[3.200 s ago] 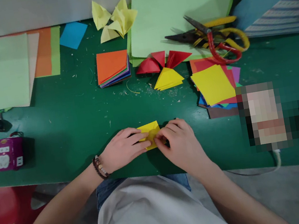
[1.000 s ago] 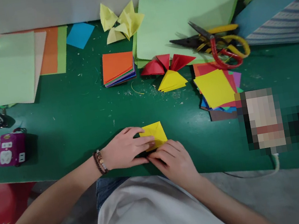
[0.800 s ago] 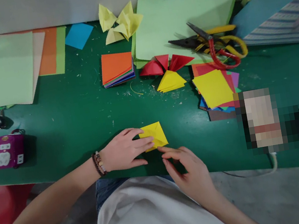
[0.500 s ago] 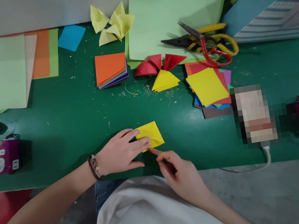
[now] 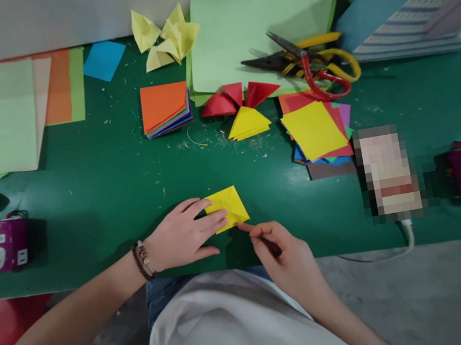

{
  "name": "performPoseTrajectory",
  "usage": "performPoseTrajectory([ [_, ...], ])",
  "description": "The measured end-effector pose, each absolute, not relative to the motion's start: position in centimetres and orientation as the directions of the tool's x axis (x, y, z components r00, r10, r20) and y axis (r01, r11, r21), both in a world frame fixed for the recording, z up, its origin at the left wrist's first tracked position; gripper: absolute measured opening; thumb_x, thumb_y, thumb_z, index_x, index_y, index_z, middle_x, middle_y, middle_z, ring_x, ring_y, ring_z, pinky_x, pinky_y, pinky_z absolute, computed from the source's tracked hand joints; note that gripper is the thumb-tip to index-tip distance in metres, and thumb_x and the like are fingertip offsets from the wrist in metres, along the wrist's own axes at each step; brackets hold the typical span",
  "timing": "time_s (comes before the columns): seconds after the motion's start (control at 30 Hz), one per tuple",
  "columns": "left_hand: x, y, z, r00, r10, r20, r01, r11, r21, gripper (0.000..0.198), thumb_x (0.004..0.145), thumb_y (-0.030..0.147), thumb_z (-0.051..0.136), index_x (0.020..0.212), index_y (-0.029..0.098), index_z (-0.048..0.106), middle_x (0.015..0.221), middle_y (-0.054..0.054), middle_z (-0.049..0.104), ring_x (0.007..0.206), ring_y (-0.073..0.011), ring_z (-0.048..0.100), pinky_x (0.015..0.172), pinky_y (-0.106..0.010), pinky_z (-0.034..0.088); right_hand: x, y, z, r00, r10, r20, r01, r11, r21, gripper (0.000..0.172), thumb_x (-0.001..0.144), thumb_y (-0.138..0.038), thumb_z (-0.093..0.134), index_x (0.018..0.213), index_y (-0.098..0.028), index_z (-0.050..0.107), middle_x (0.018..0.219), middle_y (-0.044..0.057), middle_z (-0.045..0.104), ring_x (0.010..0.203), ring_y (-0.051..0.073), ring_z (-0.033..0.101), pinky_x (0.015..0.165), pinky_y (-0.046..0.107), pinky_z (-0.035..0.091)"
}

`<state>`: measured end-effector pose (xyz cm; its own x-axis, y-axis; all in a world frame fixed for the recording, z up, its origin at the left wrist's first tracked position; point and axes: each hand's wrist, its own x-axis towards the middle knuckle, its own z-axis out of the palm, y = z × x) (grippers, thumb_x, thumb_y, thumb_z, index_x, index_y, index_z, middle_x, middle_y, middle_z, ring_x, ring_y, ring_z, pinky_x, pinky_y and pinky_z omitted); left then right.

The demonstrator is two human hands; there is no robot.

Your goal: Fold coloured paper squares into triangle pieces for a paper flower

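A folded square of yellow paper [image 5: 231,207] lies on the green table, turned like a diamond. My left hand [image 5: 181,232] rests flat on its left side, fingers over the paper, with a beaded bracelet on the wrist. My right hand [image 5: 286,257] sits just below the paper, its fingers curled and the index fingertip at the paper's lower corner. Nothing clearly shows in that hand, though a dark line between the fingers is hard to read.
The green table [image 5: 88,220] holds a stack of coloured paper squares [image 5: 164,110], folded red and yellow pieces [image 5: 243,117], large pale green sheets [image 5: 260,32], and red-handled scissors [image 5: 318,78]. A yellow-topped paper pile [image 5: 314,130] lies right, with purple socket boxes [image 5: 4,245] at both sides.
My right hand has lifted off the yellow paper and drawn back toward me, its fingers curling. The paper now lies more open under my left hand, and the view has drifted slightly.
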<state>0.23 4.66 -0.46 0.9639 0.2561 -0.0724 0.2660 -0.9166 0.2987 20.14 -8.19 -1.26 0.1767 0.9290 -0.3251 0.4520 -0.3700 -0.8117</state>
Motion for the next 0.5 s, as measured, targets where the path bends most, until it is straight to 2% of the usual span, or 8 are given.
performPoseTrajectory([
  [0.17, 0.2, 4.7, -0.4, 0.965, 0.253, -0.069, 0.262, -0.923, 0.282, 0.050, 0.091, 0.050, 0.052, 0.131, 0.020, 0.053, 0.138, -0.003, 0.054, 0.127, -0.0273, 0.042, 0.108, -0.042, 0.031, 21.4, -8.6, -1.5, 0.231, 0.916, -0.330, 0.416, -0.399, -0.817, 0.005, 0.089, -0.028, 0.047, 0.088, -0.023, 0.049, 0.109, 0.007, 0.072, 0.056, 0.010, 0.058, 0.053, 0.023, 0.046],
  [0.27, 0.2, 4.7, -0.4, 0.965, 0.256, -0.059, 0.262, -0.923, 0.281, 0.049, 0.090, 0.049, 0.053, 0.130, 0.020, 0.053, 0.137, -0.003, 0.055, 0.126, -0.0272, 0.043, 0.108, -0.042, 0.031, 21.7, -9.0, -1.4, 0.217, 0.923, -0.318, 0.400, -0.382, -0.833, 0.006, 0.090, -0.028, 0.048, 0.087, -0.023, 0.048, 0.115, 0.009, 0.069, 0.046, 0.007, 0.047, 0.045, 0.022, 0.040],
  [0.37, 0.2, 4.7, -0.4, 0.964, 0.261, -0.056, 0.266, -0.920, 0.288, 0.049, 0.090, 0.049, 0.053, 0.131, 0.021, 0.053, 0.135, -0.004, 0.056, 0.126, -0.0269, 0.044, 0.107, -0.043, 0.032, 21.2, -9.1, -1.1, 0.129, 0.945, -0.300, 0.407, -0.326, -0.853, 0.004, 0.089, -0.027, 0.048, 0.087, -0.023, 0.048, 0.119, 0.010, 0.067, 0.041, 0.006, 0.039, 0.042, 0.022, 0.038],
  [0.5, 0.2, 4.6, -0.3, 0.956, 0.285, -0.066, 0.292, -0.909, 0.297, 0.052, 0.089, 0.049, 0.055, 0.133, 0.021, 0.051, 0.135, -0.004, 0.056, 0.126, -0.0275, 0.044, 0.107, -0.044, 0.034, 20.3, -8.6, -1.0, 0.078, 0.953, -0.293, 0.442, -0.297, -0.847, 0.003, 0.089, -0.025, 0.046, 0.091, -0.023, 0.048, 0.120, 0.011, 0.067, 0.049, 0.009, 0.053, 0.052, 0.023, 0.047],
])
